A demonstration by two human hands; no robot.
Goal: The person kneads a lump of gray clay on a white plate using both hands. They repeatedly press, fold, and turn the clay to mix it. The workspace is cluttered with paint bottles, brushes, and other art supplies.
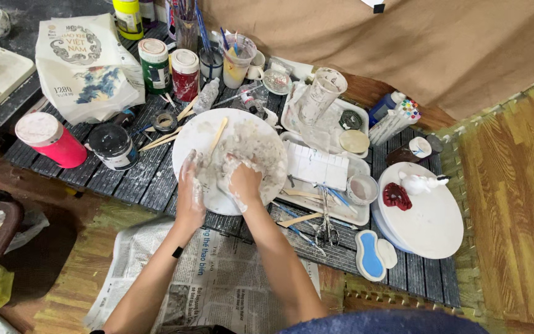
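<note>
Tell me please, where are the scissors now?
In the head view, the scissors lie on the dark slatted table, to the right of the right hand, below the white tray and left of the blue sponge.

Wet, lumpy white clay (248, 154) smears a smooth round board (186, 142) (both hands (217, 185) are caked matt); dark slatted wood desk (131, 179), crumpled newspaper (217, 278) at its near edge.

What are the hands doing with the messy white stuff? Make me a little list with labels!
left hand: left hand on the round white board, smeared white
right hand: right hand pressing into the white clay
on the clay: wooden stick
left of board: pink jar, black jar
right of board: white tray, scissors
under arms: newspaper
</note>
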